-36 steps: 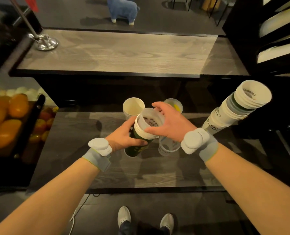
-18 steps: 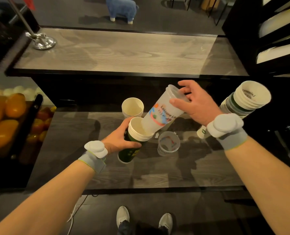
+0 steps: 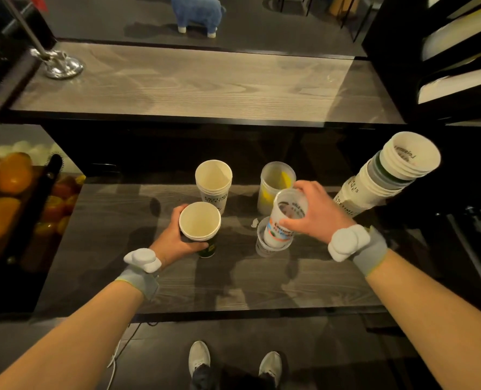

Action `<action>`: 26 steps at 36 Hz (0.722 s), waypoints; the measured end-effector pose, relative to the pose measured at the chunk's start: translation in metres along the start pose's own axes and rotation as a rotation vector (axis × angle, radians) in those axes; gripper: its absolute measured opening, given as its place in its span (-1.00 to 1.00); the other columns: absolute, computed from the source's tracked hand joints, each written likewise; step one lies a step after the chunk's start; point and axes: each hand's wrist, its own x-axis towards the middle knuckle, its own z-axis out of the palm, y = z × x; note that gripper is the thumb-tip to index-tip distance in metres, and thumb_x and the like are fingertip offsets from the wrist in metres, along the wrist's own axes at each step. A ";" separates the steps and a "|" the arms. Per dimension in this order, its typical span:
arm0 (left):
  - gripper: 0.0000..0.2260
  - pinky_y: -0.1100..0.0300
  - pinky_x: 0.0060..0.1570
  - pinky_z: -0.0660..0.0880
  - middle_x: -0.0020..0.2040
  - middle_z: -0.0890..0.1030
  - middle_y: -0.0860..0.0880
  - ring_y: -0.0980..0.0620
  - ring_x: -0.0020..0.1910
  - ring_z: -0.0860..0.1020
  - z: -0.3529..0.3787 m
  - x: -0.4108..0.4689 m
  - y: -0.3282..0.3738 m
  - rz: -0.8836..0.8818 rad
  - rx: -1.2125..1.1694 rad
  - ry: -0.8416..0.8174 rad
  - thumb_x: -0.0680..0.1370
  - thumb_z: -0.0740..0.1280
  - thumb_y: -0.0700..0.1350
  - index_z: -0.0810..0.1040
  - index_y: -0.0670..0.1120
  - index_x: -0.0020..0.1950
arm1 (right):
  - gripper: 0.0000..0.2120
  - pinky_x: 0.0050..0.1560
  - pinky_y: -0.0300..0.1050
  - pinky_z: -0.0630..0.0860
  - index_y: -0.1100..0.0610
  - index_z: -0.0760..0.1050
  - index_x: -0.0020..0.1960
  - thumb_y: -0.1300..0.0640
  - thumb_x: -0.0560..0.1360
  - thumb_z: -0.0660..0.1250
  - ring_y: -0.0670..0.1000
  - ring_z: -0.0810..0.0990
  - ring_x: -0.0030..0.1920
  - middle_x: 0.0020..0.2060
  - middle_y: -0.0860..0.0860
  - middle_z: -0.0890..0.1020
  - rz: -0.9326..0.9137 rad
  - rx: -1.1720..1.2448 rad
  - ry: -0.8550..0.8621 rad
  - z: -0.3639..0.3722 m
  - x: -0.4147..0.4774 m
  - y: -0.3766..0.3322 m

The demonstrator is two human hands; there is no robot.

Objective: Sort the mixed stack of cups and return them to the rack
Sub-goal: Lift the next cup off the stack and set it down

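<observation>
My left hand (image 3: 174, 240) grips a dark green paper cup (image 3: 200, 223) with a cream inside, upright on the low wooden counter (image 3: 138, 282). My right hand (image 3: 319, 213) holds a clear printed plastic cup (image 3: 285, 218) by its rim, its base sitting inside a short clear cup stack (image 3: 264, 247) on the counter. A white paper cup stack (image 3: 213, 181) stands behind the green cup. A clear cup with yellow print (image 3: 275, 184) stands behind my right hand. A tall mixed stack of cups (image 3: 385, 178) leans at the right.
A raised wooden shelf (image 3: 191, 85) runs across the back, with a chrome stand base (image 3: 60, 66) at its left. A bin of oranges and other fruit (image 3: 5, 204) sits at the left. Dark shelving (image 3: 444, 57) rises at the right. My shoes (image 3: 233, 361) show below the counter edge.
My right hand pulled the clear printed cup out of the green cup, swung it right and lowered it into the short clear stack. My left hand kept hold of the green cup.
</observation>
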 end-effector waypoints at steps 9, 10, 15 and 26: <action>-0.09 0.21 0.24 0.34 0.27 0.38 0.16 0.08 0.32 0.37 0.011 0.004 0.001 0.023 0.011 0.014 0.33 0.62 -0.17 0.08 0.28 0.40 | -0.08 -0.07 -0.23 0.36 0.06 0.18 0.47 -0.32 0.28 0.44 0.01 0.50 0.16 0.37 -0.02 0.27 0.046 -0.168 -0.074 0.053 -0.006 0.016; -0.09 0.20 0.26 0.34 0.29 0.38 0.15 0.08 0.33 0.37 0.011 0.005 0.002 0.031 0.015 0.015 0.33 0.62 -0.16 0.08 0.27 0.41 | -0.09 -0.07 -0.22 0.36 0.07 0.20 0.47 -0.31 0.28 0.45 0.02 0.50 0.16 0.37 -0.01 0.28 0.049 -0.179 -0.077 0.057 -0.006 0.018; -0.09 0.20 0.28 0.34 0.32 0.38 0.16 0.09 0.35 0.36 0.013 0.007 0.001 0.048 0.013 0.023 0.34 0.61 -0.14 0.08 0.38 0.39 | -0.05 0.10 -0.11 0.47 0.08 0.20 0.48 -0.27 0.26 0.50 0.06 0.47 0.23 0.37 -0.02 0.30 0.057 -0.162 -0.088 0.070 -0.004 0.023; 0.01 0.00 0.38 0.35 0.45 0.30 0.05 0.03 0.40 0.34 0.006 0.001 0.008 0.016 0.040 -0.022 0.33 0.62 -0.03 -0.02 0.22 0.52 | 0.05 0.18 -0.04 0.45 0.05 0.08 0.53 -0.32 0.24 0.49 0.12 0.40 0.34 0.45 0.06 0.22 0.140 -0.133 -0.117 0.062 -0.005 0.022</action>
